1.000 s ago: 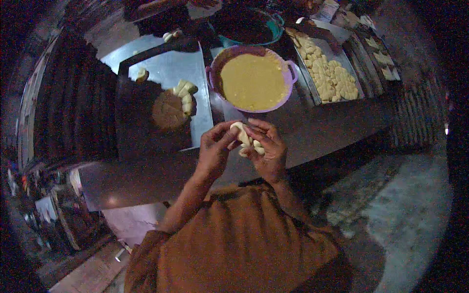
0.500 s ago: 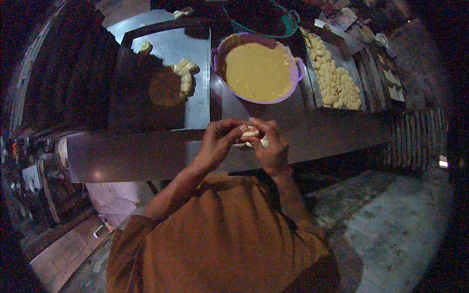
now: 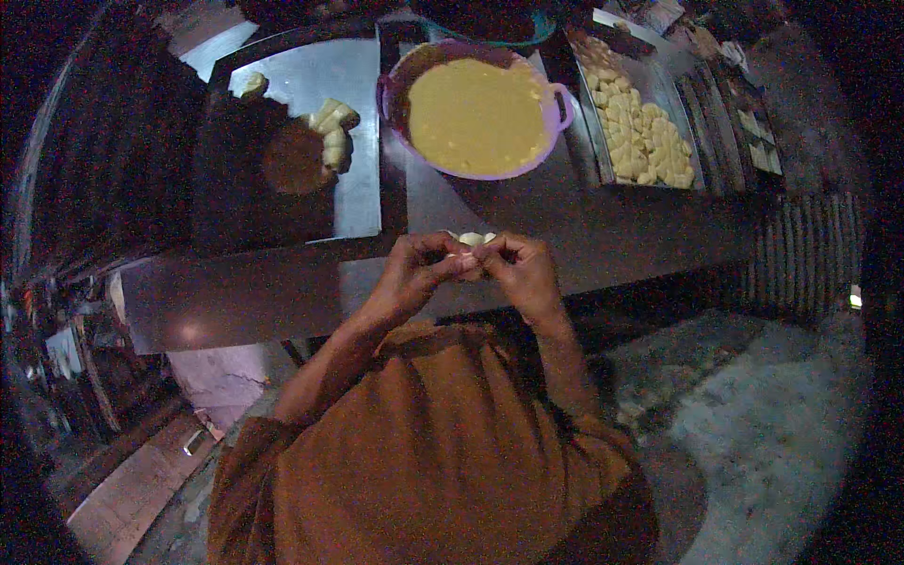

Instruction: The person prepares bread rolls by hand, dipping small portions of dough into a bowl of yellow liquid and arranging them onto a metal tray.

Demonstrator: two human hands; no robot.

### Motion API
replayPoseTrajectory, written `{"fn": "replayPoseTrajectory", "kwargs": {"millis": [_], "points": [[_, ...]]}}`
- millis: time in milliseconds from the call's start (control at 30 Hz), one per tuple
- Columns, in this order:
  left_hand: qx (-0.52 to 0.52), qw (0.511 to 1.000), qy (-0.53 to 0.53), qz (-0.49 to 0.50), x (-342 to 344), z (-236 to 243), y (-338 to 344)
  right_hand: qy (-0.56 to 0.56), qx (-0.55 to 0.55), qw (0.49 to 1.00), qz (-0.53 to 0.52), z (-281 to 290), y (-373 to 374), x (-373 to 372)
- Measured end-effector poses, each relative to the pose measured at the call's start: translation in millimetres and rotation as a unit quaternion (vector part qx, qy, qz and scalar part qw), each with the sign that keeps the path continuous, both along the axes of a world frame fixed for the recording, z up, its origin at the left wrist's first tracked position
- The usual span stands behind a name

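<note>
Between my two hands, just above the table's near edge, is a small pale piece of dough (image 3: 474,238). My left hand (image 3: 419,268) pinches it with thumb and fingers from the left. From the other side my right hand (image 3: 525,273) pinches it too, the fingertips of both hands nearly meeting. The fingers hide part of the dough. Beyond them stands a round purple basin (image 3: 494,176) with side handles, filled with a thick yellow mass (image 3: 476,113). On the metal tray (image 3: 363,202) to the left lie a few rolled dough pieces (image 3: 334,141).
At the right, another metal tray (image 3: 597,141) holds many small dough pieces (image 3: 650,141) packed together. A green tub (image 3: 527,40) is behind the basin. The dark table (image 3: 424,202) runs across in front of me. Corrugated sheeting (image 3: 800,245) stands at the right.
The view has shifted, so the trays and basin sit slightly higher and further left. My fingers have changed position on the dough, and both hands now pinch it at fingertip.
</note>
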State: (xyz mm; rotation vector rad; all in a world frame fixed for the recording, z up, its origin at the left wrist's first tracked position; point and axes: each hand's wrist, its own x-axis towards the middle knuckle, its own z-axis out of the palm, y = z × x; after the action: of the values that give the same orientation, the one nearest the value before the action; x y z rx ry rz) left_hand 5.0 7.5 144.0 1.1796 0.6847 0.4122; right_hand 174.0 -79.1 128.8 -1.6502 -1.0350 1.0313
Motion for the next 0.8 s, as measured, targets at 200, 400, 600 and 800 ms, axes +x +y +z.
{"fn": "replayPoseTrajectory", "kwargs": {"millis": [200, 400, 600, 800], "points": [[0.057, 0.995, 0.074, 0.021, 2, -19, -17, 0.03, -0.023, 0.999, -0.001, -1, -27, -6], [0.145, 0.973, 0.179, -0.033, 12, -2, -35, 0.003, -0.049, 0.997, -0.067, -32, -55, -11], [0.133, 0.985, 0.044, -0.099, 25, 1, -39, 0.121, -0.1, 0.986, -0.064, -44, -71, 9], [-0.015, 0.992, -0.053, -0.112, 54, 0, -37, 0.129, -0.081, 0.988, -0.024, -38, -58, 43]]}}
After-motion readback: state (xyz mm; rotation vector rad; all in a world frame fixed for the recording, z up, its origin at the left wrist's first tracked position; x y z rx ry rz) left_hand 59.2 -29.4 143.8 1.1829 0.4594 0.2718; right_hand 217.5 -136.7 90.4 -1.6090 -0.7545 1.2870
